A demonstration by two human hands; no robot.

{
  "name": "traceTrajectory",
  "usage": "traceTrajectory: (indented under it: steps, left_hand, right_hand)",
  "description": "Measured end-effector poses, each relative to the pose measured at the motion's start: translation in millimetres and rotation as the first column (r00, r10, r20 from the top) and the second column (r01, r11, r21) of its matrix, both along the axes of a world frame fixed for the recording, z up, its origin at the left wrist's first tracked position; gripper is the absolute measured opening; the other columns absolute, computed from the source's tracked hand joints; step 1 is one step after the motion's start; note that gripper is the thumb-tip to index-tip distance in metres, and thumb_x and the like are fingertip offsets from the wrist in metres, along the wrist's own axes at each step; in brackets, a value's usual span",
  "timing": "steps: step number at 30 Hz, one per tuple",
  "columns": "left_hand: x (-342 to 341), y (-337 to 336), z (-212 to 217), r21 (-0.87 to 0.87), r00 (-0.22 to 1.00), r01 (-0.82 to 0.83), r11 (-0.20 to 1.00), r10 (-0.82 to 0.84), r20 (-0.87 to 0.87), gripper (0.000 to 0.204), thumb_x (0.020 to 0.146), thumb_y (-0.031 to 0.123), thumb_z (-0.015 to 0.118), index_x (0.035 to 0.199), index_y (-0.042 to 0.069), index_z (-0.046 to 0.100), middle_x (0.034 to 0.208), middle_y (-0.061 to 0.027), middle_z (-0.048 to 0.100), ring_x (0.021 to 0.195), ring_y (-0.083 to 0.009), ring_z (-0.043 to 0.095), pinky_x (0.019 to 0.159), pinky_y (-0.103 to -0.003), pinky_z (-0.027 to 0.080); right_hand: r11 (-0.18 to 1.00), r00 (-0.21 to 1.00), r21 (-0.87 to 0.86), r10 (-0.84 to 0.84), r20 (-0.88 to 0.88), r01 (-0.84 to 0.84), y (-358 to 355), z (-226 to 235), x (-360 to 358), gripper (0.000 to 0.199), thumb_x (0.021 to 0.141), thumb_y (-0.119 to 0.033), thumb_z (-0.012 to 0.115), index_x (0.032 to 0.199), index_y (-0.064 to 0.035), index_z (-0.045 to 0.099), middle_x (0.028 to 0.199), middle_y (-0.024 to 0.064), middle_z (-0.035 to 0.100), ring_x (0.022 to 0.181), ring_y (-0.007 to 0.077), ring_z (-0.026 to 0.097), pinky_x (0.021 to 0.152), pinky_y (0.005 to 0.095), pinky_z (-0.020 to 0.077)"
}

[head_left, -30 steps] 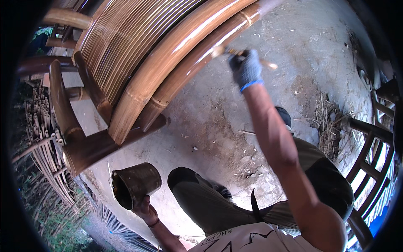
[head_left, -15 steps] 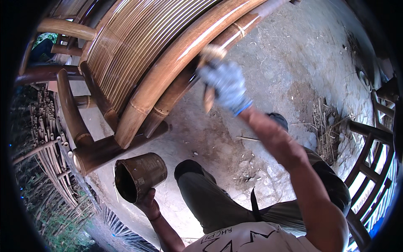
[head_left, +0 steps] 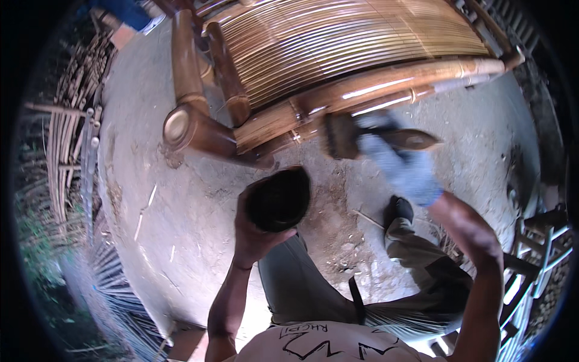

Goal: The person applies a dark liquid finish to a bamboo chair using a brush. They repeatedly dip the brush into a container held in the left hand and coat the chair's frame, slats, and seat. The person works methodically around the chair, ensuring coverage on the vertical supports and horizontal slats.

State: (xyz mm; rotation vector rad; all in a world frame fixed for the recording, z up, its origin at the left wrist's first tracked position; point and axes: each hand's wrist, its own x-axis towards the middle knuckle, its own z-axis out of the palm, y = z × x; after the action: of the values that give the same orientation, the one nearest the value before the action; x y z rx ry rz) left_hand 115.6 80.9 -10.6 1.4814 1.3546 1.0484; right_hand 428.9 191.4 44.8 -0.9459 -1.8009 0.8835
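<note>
My left hand (head_left: 256,241) is closed round a can (head_left: 277,202) with a dark inside, its mouth turned up toward me. What is in the can is too dark to make out. My right hand (head_left: 398,166), in a pale grey-blue glove, grips a wide paintbrush (head_left: 339,137). The brush's bristles point left and its wooden handle sticks out to the right, both blurred by motion. They are just in front of the glossy front rail (head_left: 392,81) of a bamboo bench (head_left: 338,42); whether the bristles touch it, I cannot tell.
A thick bamboo leg (head_left: 188,66) and joined base piece (head_left: 205,136) form the bench's left end. Cut bamboo poles (head_left: 63,163) are stacked at far left. Dark bamboo framing (head_left: 534,253) stands at right. My shoe (head_left: 398,211) rests on the dusty floor (head_left: 163,199).
The view has turned, so the bench runs more level across the top. The can has come up in front of my left knee, its mouth facing me. The brush now points left.
</note>
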Motion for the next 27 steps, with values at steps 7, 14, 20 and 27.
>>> traceTrajectory:
  steps: [7, 14, 20, 27]
  left_hand:
    - [50.1, 18.1, -16.4, 0.092, 0.962, 0.269, 0.959, -0.272, 0.022, 0.099, 0.056, 0.015, 0.094, 0.139, 0.000, 0.043, 0.134, -0.0133, 0.053, 0.124, -0.0249, 0.055, 0.107, -0.037, 0.043]
    - [105.6, 19.7, -5.7, 0.186, 0.923, 0.367, 0.911, -0.382, 0.052, 0.097, 0.055, 0.022, 0.092, 0.138, 0.002, 0.045, 0.132, -0.0175, 0.052, 0.123, -0.0363, 0.050, 0.107, -0.045, 0.042]
    - [124.9, 22.9, -1.6, 0.192, 0.927, 0.366, 0.910, -0.374, 0.005, 0.100, 0.053, 0.018, 0.096, 0.137, 0.000, 0.044, 0.131, -0.0163, 0.054, 0.121, -0.0303, 0.056, 0.104, -0.040, 0.045]
    - [173.2, 48.6, -13.3, 0.119, 0.903, 0.388, 0.914, -0.402, 0.148, 0.095, 0.057, 0.014, 0.094, 0.136, -0.001, 0.043, 0.130, -0.0161, 0.052, 0.119, -0.0294, 0.056, 0.101, -0.040, 0.047]
  right_hand:
    - [0.753, 0.880, 0.457, 0.383, 0.281, -0.474, -6.0, 115.7, -2.4, 0.022, 0.078, -0.010, 0.079, 0.099, -0.0074, 0.072, 0.098, 0.0057, 0.071, 0.085, 0.0196, 0.066, 0.072, 0.0346, 0.0542]
    - [0.885, 0.585, -0.064, 0.357, 0.728, -0.460, -39.7, 102.5, 5.5, 0.020, 0.079, -0.022, 0.068, 0.097, -0.0134, 0.072, 0.084, 0.0041, 0.072, 0.078, 0.0255, 0.067, 0.070, 0.0379, 0.0564]
    - [0.888, 0.468, -0.139, 0.357, 0.808, -0.439, -47.5, 55.9, 16.6, 0.026, 0.078, -0.027, 0.070, 0.102, -0.0149, 0.072, 0.086, 0.0078, 0.071, 0.079, 0.0288, 0.069, 0.072, 0.0416, 0.0556]
    - [0.877, 1.000, -0.481, 0.002, -0.007, -0.005, -42.5, 75.0, 108.9, 0.027, 0.083, -0.014, 0.079, 0.105, -0.0027, 0.068, 0.094, 0.0055, 0.071, 0.084, 0.0135, 0.065, 0.075, 0.0288, 0.0540]
